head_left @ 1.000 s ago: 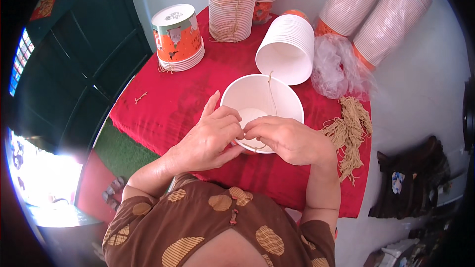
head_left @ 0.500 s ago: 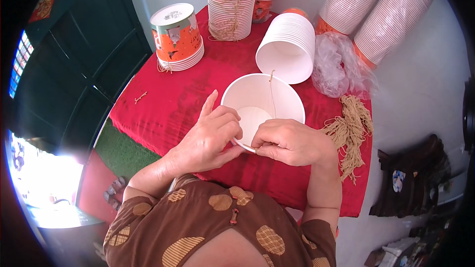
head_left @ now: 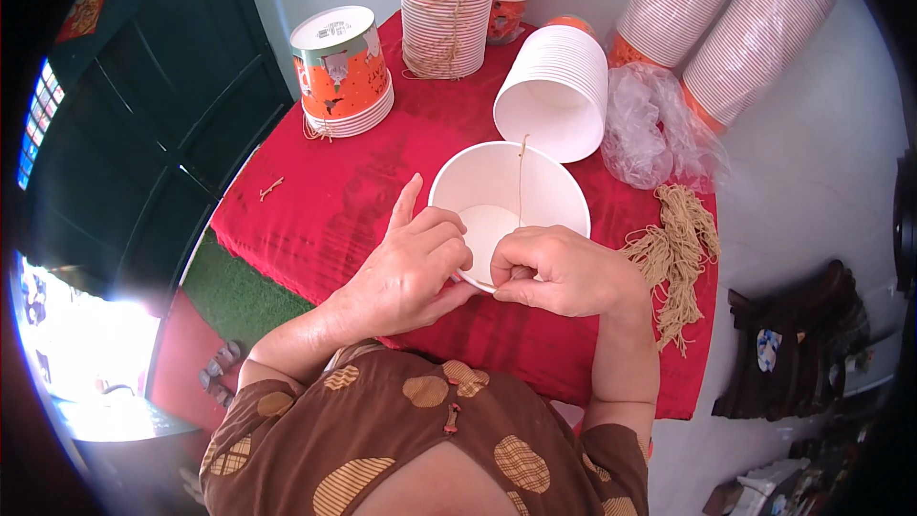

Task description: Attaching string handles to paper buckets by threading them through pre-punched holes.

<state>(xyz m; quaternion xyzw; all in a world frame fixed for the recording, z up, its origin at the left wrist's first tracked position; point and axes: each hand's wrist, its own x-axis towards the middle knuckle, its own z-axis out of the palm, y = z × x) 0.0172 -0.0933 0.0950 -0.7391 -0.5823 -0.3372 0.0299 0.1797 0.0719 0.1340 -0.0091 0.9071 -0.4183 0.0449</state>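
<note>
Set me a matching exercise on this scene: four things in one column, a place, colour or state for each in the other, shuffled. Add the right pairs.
Things
1. Right hand
2. Twine bundle
3. Plastic bag
4. Tablecloth

Descriptions
A. Clear and crumpled
B. Red
C. At the near rim of the upright, open bucket
D. Tan, lying to the right of that bucket

Right pairs: 1-C, 2-D, 3-A, 4-B

Both hands [head_left: 565, 272] on white tub [head_left: 475, 179]
</note>
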